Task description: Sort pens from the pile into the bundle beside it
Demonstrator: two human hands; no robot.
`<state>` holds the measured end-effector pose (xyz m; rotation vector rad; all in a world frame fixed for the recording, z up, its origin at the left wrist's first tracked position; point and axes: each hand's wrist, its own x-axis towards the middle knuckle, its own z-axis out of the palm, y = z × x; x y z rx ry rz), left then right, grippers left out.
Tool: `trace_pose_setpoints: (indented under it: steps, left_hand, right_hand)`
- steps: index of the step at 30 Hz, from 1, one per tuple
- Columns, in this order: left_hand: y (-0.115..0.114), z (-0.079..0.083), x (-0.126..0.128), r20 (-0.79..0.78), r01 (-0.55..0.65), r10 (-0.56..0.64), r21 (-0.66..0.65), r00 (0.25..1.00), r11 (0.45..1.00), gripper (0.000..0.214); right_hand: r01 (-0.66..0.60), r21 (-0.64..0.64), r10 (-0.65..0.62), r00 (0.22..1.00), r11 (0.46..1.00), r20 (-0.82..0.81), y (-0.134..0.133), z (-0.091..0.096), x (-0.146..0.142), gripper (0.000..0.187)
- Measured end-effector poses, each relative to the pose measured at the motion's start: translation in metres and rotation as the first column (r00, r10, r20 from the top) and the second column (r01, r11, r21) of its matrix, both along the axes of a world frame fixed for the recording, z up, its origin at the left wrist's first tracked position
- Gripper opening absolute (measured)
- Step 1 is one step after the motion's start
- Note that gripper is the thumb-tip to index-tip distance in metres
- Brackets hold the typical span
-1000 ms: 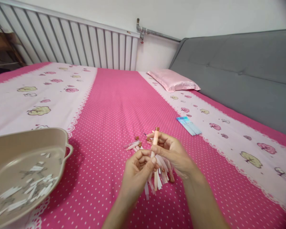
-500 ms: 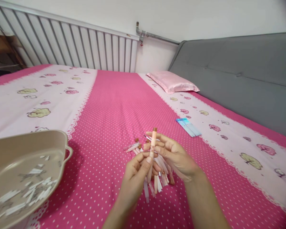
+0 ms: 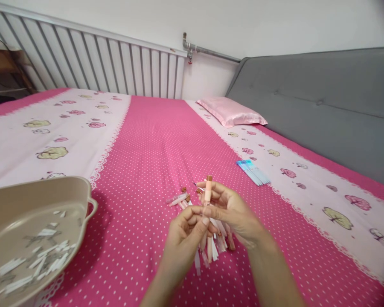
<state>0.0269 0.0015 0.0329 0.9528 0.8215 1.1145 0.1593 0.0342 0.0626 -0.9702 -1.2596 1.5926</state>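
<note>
A peach pen (image 3: 208, 191) with a brown end stands nearly upright between my two hands, above the bed. My left hand (image 3: 187, 232) is closed in a pinch around its lower part. The thumb and fingers of my right hand (image 3: 232, 211) are closed on its middle, touching the left fingertips. A thin dark-tipped stick (image 3: 196, 186) shows by the right fingertips; I cannot tell whether it is held. Below lies a loose pile of pen parts (image 3: 214, 249), pale pink, white and clear, some brown-ended, partly hidden by my hands.
A beige basin (image 3: 83, 213) at the left contains scattered white and grey strips. Several blue-and-white pens (image 3: 253, 172) lie side by side on the right. Farther back are a pink pillow (image 3: 232, 111), a grey headboard (image 3: 320, 85) and a white radiator (image 3: 115, 62).
My right hand's thumb has moved down the pen, closer to the left fingers, and the pen's lower part is more covered. The basin and blue-and-white pens stay put.
</note>
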Motion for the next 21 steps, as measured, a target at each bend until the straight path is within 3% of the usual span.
trace_pose_setpoints:
  steps: [5,12,17,21]
  left_hand:
    - [-0.0002,-0.0002,-0.0023,0.038,0.038,-0.037,-0.018,0.999,0.999,0.025]
    - [-0.0016,0.0,-0.0029,0.075,0.072,-0.07,-0.023,0.995,0.997,0.021]
    - [-0.0019,0.0024,-0.0017,0.025,0.048,-0.047,-0.018,0.999,0.999,0.021]
    - [-0.0002,-0.0007,-0.0007,-0.031,-0.029,0.029,-0.002,0.999,1.0,0.022]
  right_hand:
    - [-0.142,-0.052,0.131,0.977,0.988,-0.168,-0.0004,0.0028,0.0057,0.049]
    - [-0.137,-0.088,0.115,0.969,0.987,-0.219,0.0006,-0.0007,0.0051,0.042]
    - [-0.087,-0.068,0.075,0.985,0.994,-0.157,0.0003,0.0001,0.0036,0.041]
    - [0.02,-0.005,-0.02,1.0,1.0,-0.008,-0.0001,-0.0005,0.0008,0.039]
